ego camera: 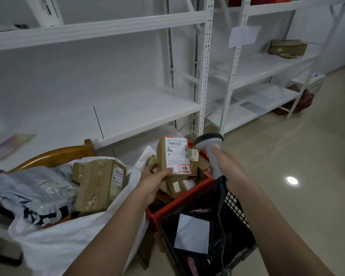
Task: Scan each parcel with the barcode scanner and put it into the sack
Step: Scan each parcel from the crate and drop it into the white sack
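The left hand (152,181) has its grip clamped on the lower left corner of a small cardboard parcel (174,156), thumb over the front face, the other fingers hidden behind the box. The parcel stands upright above the red basket (180,198), its white shipping label (177,155) turned to the camera. A barcode runs along the label's top and another down its right edge; the digits on the top line are too blurred to read, and a red stamp at the lower right holds handwriting that cannot be made out.

The right hand (226,168) is wrapped tight round the handle of the grey barcode scanner (209,144), just beside the parcel's right edge. The scanner's dark head is tipped toward the label; its window cannot be seen, and the lower handle is covered by the fingers.

Under the parcel lie more brown boxes (179,186), partly hidden. To the left the white sack (68,240) gapes open with a taped brown carton (100,186) and grey mailer bags (30,192) inside; the carton's label is unreadable. White metal shelving (204,76) stands behind.
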A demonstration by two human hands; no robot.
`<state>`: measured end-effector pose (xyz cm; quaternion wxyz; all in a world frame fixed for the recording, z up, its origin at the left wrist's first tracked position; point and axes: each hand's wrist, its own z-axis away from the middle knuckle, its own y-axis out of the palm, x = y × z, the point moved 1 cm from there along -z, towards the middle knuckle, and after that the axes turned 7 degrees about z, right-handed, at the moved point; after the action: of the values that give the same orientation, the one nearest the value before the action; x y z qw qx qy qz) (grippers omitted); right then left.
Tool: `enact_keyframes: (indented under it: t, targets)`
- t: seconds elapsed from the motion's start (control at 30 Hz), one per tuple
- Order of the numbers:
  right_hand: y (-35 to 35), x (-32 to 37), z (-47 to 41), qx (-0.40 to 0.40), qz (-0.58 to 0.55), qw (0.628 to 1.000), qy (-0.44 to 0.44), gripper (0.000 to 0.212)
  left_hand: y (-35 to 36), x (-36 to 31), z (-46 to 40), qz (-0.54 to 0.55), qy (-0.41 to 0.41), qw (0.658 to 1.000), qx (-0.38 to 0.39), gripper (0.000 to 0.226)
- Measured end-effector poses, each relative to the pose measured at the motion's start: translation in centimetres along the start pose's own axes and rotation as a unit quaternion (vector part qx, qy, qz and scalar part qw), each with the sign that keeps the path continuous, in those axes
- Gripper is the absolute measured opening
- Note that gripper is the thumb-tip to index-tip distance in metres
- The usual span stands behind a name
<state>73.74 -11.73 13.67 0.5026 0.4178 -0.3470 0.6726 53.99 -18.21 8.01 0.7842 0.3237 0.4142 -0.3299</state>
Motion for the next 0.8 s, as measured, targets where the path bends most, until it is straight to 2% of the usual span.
enact_keyframes:
  t: [0.1,0.27,0.43,0.8]
  targets:
    - [0.0,2.3,2.0,0.033,-0.005,0.999,-0.003,0.044,-0.7,0.4,-0.3,0.004,-0.002,1.0,-0.027,0.067]
    - [-0.1,4.6,5.1,0.061,-0.012,0.997,-0.052,0.034,-0.8,0.9,-0.2,0.004,-0.011,0.999,-0.041,0.041]
    - [-0.6,5.4,7.0,0.061,0.014,0.995,-0.073,0.042,-0.9,1.1,0.0,0.013,-0.011,0.998,-0.058,0.062]
    - [-1.9,6.2,8.9,0.046,0.018,0.995,-0.091,0.044,-0.8,2.0,0.0,0.009,-0.007,0.997,-0.082,0.058]
